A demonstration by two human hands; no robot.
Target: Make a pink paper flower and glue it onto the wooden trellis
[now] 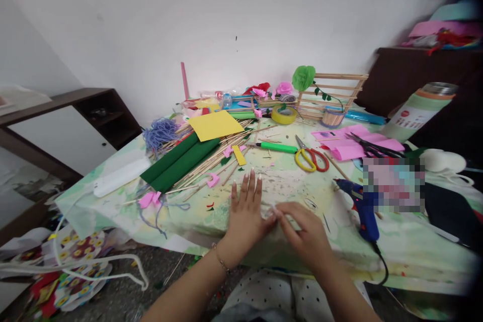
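On the pale-green patterned tablecloth, the bare left hand lay outstretched.
The bare right hand touched its thumb, grip unclear.

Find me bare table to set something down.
Mostly bare: the front strip of tablecloth, right of the blue glue gun; smaller, dark-marked patch between it and right hand. Crowded: left of centre, with yellow sheet, wooden sticks, dark green paper.

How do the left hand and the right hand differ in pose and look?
The left hand stretches its fingers forward; the right hand bends its fingers inward. The left hand has a bracelet at its wrist; the right hand shows none. Both are ungloved and close together.
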